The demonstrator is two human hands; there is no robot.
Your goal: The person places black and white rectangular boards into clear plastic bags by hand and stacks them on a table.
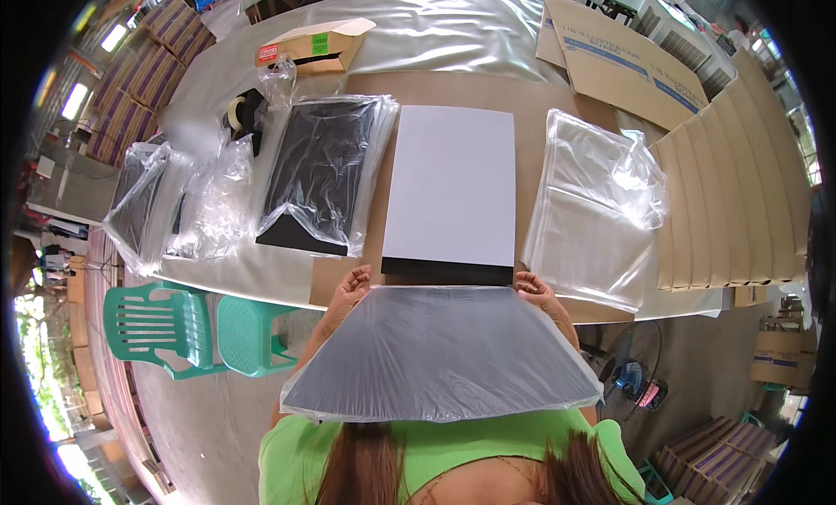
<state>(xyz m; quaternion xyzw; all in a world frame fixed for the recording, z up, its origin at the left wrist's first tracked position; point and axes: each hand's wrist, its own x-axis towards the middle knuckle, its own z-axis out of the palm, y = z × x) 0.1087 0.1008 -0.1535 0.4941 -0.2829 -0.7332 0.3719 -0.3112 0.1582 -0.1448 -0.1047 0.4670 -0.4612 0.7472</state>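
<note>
Both hands (444,289) gripping bagged black board (440,353) (far corners)

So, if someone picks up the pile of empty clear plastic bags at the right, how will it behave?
The clear plastic bags would probably sag and bend, since the top one is already wrinkled and puffed up. They look thin, so likely very light. Their glossy film may let them slide apart on the table.

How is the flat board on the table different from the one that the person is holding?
The board on the table lies bare, its white face up; the held board is dark and wrapped in a clear plastic bag. The first rests flat on the brown sheet, touched by no hand; the second is gripped at its far corners by the left hand and the right hand. Both are flat rectangles.
</note>
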